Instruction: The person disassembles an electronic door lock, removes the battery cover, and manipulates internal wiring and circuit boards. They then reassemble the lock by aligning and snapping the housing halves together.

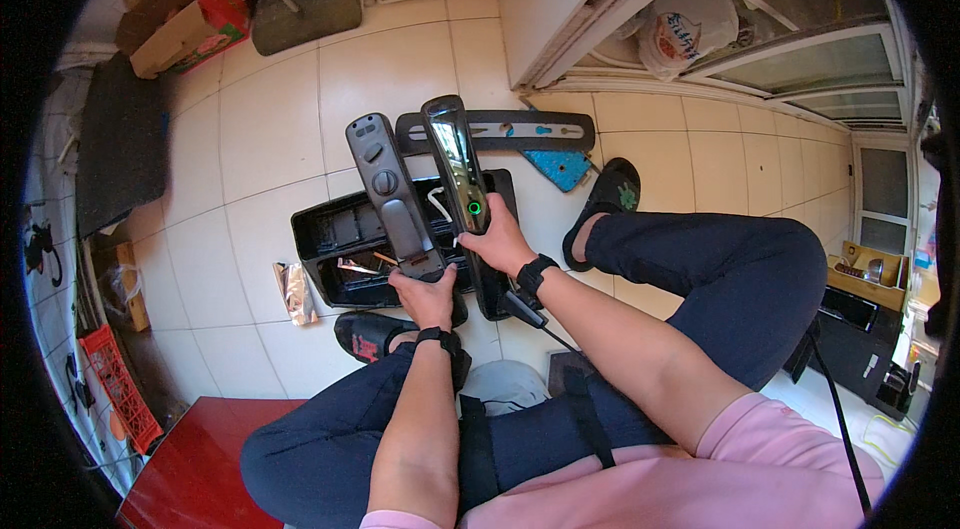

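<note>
Black panel [460,169], grey panel [398,204], both handheld

We hold a knobbed grey panel [394,197] left of a glossy, green-lit black panel [458,161], both slanting over a case [314,241].

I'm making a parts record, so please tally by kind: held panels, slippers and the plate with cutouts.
Long dark round-ended panels: 2 (left hand, right hand)
Black open-heeled slippers: 2
Long dark plate with cutouts: 1
Total: 5
</note>
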`<state>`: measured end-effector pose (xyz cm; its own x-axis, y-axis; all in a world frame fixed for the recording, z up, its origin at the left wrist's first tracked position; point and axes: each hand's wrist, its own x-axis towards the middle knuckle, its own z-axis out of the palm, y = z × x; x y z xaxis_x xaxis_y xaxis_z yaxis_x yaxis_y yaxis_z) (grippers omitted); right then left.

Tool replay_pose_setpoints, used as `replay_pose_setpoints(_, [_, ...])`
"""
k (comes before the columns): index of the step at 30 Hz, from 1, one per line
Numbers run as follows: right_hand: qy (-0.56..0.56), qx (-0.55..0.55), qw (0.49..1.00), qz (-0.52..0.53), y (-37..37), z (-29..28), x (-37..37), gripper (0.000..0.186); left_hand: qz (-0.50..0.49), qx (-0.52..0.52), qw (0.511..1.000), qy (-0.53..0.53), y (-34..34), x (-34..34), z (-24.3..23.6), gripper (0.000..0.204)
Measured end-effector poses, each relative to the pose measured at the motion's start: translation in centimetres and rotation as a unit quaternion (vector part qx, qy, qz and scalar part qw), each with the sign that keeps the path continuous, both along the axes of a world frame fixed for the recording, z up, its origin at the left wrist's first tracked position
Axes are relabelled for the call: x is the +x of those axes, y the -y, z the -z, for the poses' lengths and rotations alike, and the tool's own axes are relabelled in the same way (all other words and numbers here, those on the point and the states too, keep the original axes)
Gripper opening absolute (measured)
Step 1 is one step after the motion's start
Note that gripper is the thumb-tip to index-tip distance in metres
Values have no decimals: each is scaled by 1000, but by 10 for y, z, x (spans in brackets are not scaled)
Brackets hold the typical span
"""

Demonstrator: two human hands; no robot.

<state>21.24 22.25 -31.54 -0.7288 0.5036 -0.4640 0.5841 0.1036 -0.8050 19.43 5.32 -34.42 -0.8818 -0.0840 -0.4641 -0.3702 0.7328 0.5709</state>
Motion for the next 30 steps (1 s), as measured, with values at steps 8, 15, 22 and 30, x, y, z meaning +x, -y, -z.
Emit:
replay_pose_setpoints(8, [3, -9, 1000, -15, -5, -4, 0, 74, 57, 48, 997, -21, 13, -5, 9, 103])
replay_pose_setpoints(15, [-29, -212, 976, 32, -15, 14, -1, 50, 24, 199, 974, 108, 36, -25, 15, 79])
replay_pose_setpoints(22, [-63, -230, 970, 40, -23, 41, -4, 25, -236, 375, 881, 168, 50, -49, 25, 41])
replay_pose_setpoints(30, [-91, -35, 995, 32, -23, 38, 5, 42, 52, 103, 974, -193, 25, -76, -5, 43])
